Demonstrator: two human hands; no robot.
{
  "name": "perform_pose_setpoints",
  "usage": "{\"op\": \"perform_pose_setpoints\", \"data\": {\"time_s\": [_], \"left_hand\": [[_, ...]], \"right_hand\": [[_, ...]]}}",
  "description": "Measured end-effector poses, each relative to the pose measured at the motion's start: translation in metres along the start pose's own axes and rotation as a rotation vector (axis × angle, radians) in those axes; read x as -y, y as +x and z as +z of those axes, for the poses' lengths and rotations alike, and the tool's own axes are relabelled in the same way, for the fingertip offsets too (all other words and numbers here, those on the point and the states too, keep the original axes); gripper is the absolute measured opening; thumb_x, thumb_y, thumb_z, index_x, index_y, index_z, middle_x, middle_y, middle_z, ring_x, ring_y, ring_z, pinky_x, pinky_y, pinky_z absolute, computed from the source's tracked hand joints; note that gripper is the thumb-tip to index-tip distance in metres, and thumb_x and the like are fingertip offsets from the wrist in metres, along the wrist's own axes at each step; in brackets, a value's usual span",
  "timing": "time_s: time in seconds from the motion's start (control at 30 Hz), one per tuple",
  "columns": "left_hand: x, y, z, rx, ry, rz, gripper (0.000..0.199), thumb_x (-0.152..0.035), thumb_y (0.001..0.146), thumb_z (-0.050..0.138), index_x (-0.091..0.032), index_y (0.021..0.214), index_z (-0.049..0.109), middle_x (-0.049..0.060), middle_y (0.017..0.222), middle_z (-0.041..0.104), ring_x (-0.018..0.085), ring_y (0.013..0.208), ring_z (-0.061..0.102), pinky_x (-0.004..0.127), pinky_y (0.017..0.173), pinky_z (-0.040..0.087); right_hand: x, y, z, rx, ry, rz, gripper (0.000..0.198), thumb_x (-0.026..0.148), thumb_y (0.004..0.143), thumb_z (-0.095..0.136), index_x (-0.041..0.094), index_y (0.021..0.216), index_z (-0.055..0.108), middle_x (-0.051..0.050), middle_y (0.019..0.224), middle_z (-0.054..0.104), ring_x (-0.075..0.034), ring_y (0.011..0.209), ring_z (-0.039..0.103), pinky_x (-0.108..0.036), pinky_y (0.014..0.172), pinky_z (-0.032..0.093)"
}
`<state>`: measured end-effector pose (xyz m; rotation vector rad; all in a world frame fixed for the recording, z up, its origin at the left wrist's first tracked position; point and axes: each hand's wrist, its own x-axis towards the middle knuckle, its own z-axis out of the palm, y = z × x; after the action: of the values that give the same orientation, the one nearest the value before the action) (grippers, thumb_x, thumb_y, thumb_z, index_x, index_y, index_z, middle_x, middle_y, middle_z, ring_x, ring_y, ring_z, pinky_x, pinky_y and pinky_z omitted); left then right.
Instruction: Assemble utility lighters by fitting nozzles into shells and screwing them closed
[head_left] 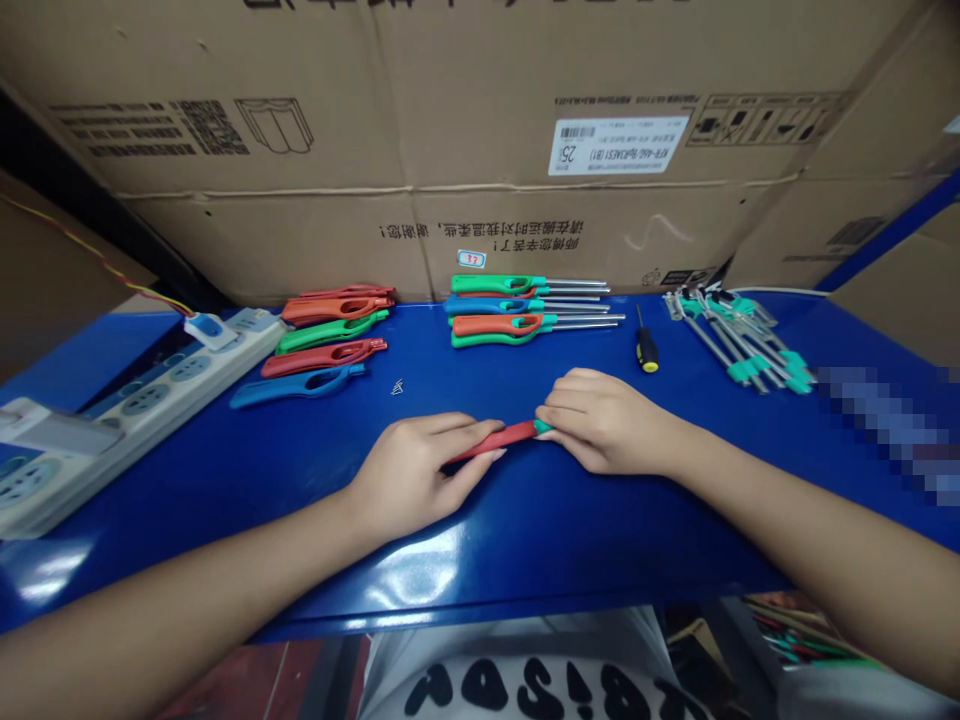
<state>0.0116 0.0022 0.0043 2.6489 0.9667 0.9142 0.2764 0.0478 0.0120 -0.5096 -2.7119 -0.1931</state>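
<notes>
Over the blue table, a red lighter handle (511,437) is held between both hands. My left hand (411,468) is closed around its left part, thumb and fingers pinching it. My right hand (611,420) pinches a green end piece (541,427) at the handle's right end; the fingers hide whatever extends beyond it. Behind my left hand lie several loose handles (330,330) in red, orange, green and blue. Further along sit stacked lighters (499,325) with metal tubes. A few tiny screws (397,387) rest between these groups and my left hand.
A black and yellow screwdriver (646,352) lies beyond my right hand. Metal tubes with green ends (739,335) are heaped at the back right. A white power strip (165,400) runs along the left, and a large cardboard box (337,220) walls off the back.
</notes>
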Motion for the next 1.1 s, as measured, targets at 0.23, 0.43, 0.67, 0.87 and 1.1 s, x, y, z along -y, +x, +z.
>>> {"op": "perform_pose_setpoints", "data": {"time_s": [0.23, 0.43, 0.67, 0.87, 1.1], "left_hand": [[0.001, 0.004, 0.001, 0.197, 0.082, -0.024, 0.040, -0.030, 0.101, 0.053, -0.021, 0.140, 0.058, 0.010, 0.122, 0.067, 0.024, 0.109, 0.065, 0.043, 0.097, 0.053], [0.001, 0.007, -0.003, 0.255, 0.151, -0.083, 0.041, -0.032, 0.102, 0.050, -0.020, 0.140, 0.057, 0.011, 0.128, 0.063, 0.027, 0.113, 0.059, 0.047, 0.101, 0.050], [-0.004, 0.007, -0.012, 0.261, 0.399, -0.237, 0.044, -0.042, 0.097, 0.056, -0.019, 0.135, 0.063, 0.010, 0.119, 0.066, 0.030, 0.104, 0.063, 0.046, 0.087, 0.057], [0.000, 0.004, -0.008, 0.260, 0.256, -0.253, 0.041, -0.030, 0.097, 0.056, -0.019, 0.137, 0.059, 0.010, 0.120, 0.063, 0.025, 0.101, 0.066, 0.039, 0.084, 0.060], [-0.001, 0.002, -0.002, 0.202, 0.094, -0.198, 0.040, -0.016, 0.099, 0.050, -0.015, 0.139, 0.054, 0.013, 0.128, 0.061, 0.026, 0.115, 0.062, 0.044, 0.100, 0.055]], "right_hand": [[-0.008, 0.002, -0.011, 0.303, 0.019, 0.253, 0.016, 0.024, 0.098, 0.053, 0.015, 0.094, 0.066, -0.009, 0.092, 0.066, -0.023, 0.089, 0.055, -0.035, 0.081, 0.038], [-0.027, -0.006, -0.036, 0.315, -0.176, 0.479, 0.043, 0.058, 0.094, 0.053, 0.019, 0.084, 0.066, -0.010, 0.095, 0.067, -0.026, 0.092, 0.060, -0.038, 0.080, 0.040], [-0.055, -0.024, -0.034, 0.446, -0.359, 1.260, 0.052, 0.047, 0.095, 0.045, 0.006, 0.125, 0.054, -0.029, 0.117, 0.064, -0.041, 0.094, 0.067, -0.042, 0.065, 0.047], [-0.070, -0.031, -0.034, 0.222, -0.453, 1.266, 0.034, 0.037, 0.080, 0.063, 0.011, 0.101, 0.064, -0.022, 0.077, 0.071, -0.034, 0.065, 0.067, -0.041, 0.056, 0.045], [-0.018, 0.003, -0.037, -0.696, -0.196, 0.625, 0.013, 0.030, 0.087, 0.065, 0.018, 0.088, 0.071, -0.011, 0.085, 0.075, -0.024, 0.075, 0.070, -0.035, 0.071, 0.052]]}}
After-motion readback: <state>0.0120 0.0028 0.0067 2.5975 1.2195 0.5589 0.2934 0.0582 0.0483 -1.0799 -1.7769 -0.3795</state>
